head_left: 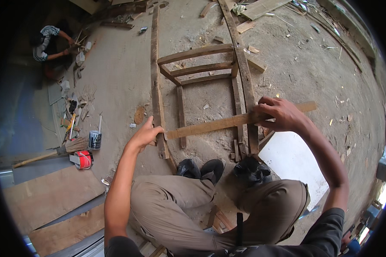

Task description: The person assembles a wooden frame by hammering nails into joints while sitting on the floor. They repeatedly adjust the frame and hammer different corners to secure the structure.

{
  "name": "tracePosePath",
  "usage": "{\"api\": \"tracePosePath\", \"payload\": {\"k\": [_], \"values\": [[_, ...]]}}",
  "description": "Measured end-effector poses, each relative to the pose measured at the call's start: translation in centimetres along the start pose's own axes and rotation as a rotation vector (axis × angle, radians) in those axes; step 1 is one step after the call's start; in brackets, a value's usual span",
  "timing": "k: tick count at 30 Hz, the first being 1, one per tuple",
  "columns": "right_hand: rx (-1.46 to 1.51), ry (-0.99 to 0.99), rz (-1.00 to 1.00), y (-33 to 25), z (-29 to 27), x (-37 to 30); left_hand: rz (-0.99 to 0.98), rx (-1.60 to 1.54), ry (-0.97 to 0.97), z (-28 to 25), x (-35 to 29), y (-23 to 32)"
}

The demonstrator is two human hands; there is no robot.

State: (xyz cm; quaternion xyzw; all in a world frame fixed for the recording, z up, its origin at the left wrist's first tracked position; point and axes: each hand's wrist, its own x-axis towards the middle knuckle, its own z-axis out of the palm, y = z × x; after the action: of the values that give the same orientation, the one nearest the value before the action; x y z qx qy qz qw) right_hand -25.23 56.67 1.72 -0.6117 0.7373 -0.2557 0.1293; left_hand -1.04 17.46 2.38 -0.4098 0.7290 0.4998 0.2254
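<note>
A wooden chair-like frame (196, 66) with two long side rails and several crosspieces lies in front of me. Across its near part runs a loose-looking wooden slat (208, 127), its right end jutting past the right rail (245, 81). My left hand (146, 136) is closed around the left rail (157, 85), fingertips at the slat's left end, thumb pointing up along the rail. With fingers curled over it, my right hand (279, 113) grips the slat where it crosses the right rail; part of the fingers' underside is hidden.
At left are a paint can (94, 140), a red-and-black spool-like container (84, 159), a broom (73, 146) and plywood sheets (58, 195). A white board (294, 160) lies beside my right knee. Another person (51, 45) crouches far left. Wood scraps (261, 9) litter the ground.
</note>
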Motion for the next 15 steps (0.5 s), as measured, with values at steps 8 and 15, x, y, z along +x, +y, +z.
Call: {"api": "tracePosePath", "payload": {"k": [8, 15], "values": [[-0.105, -0.013, 0.062, -2.5, 1.1, -0.7, 0.021, -0.003, -0.072, -0.7, 0.2, -1.3], [-0.043, 0.006, 0.143, -4.2, 2.8, -2.8, 0.104, -0.023, -0.169, -1.3, -1.0, -2.4]]}}
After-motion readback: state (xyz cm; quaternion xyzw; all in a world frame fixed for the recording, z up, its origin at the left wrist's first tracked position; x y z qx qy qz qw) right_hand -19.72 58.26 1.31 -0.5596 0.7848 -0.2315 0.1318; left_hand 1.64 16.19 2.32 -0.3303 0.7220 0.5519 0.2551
